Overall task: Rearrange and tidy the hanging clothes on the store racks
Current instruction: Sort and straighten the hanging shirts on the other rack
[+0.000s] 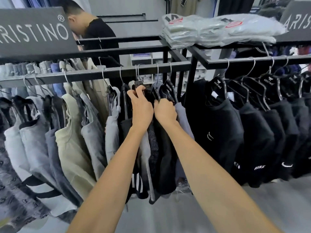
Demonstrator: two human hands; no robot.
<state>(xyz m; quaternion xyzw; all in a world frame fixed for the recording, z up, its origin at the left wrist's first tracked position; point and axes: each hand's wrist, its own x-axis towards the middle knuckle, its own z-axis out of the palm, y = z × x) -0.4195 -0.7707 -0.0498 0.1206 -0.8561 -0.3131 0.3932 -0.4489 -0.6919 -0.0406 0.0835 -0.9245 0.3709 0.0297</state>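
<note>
Hanging left of hands: grey and beige vests (72, 132) on rail (94, 75).
Left hand (141, 106): fingers curled, gripping black hanger (138, 84) top.
Right hand (165, 111): touching left hand, fingers curled round dark garments (165, 148) at hanger shoulder.
Right of hands: black sweatshirts (218, 132), well apart.
Above right: bagged stock (218, 31) stacked.
</note>
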